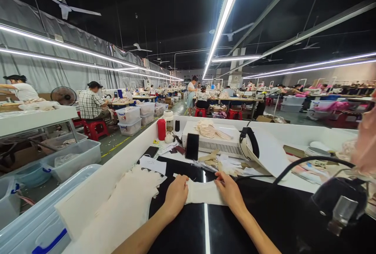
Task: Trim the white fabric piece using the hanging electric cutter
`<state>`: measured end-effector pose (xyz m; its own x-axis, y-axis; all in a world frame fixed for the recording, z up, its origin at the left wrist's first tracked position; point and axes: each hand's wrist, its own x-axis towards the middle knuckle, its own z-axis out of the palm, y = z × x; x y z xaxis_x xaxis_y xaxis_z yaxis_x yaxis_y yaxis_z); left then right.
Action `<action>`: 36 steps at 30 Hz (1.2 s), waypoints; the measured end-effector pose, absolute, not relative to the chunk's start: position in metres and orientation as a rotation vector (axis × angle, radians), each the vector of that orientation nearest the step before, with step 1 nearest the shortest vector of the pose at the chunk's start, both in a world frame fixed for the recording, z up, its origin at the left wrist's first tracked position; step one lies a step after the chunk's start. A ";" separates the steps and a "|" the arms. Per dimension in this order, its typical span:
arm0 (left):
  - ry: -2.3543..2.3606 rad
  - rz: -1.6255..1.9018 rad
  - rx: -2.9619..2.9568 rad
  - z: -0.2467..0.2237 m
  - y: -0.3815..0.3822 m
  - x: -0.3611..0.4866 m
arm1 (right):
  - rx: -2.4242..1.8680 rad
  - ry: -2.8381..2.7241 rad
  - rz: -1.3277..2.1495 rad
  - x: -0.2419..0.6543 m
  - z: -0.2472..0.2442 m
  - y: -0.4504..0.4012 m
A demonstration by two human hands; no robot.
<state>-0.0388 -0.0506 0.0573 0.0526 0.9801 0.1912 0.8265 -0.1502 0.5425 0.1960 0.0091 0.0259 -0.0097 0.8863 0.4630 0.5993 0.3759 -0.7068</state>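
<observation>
A small white fabric piece (205,193) lies over the glossy black tabletop (182,230). My left hand (178,192) grips its left edge, fingers closed on the cloth. At the opposite edge, my right hand (228,190) pinches the fabric between thumb and fingers. Left of my hands is a spread stack of cream fabric pieces (126,203), with a white paper (152,165) at its top. A dark phone (192,146) leans against a white box (211,140) beyond my hands.
A black iron (340,199) with a thick cable stands at the right. Beige scraps (213,159) lie behind my hands. A red container (161,129) and a jar (168,120) stand by the back rim. Plastic bins (73,156) sit at the left; people work farther back.
</observation>
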 end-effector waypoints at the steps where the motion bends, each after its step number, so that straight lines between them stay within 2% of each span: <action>1: 1.836 0.749 2.052 0.057 -0.051 -0.039 | -1.332 -1.724 0.366 0.196 0.024 0.009; 7: 1.880 0.716 2.071 0.063 -0.055 -0.038 | -1.356 -1.827 0.214 0.194 0.024 -0.005; 15: 1.920 0.743 2.081 0.076 -0.061 -0.044 | -1.226 -2.036 0.204 0.171 0.030 -0.033; 27: 2.048 0.618 1.751 0.072 -0.038 -0.044 | -1.162 -2.144 0.100 0.153 -0.001 -0.042; 36: 2.010 0.589 1.586 0.072 -0.020 -0.041 | -1.132 -2.180 0.008 0.153 -0.001 -0.041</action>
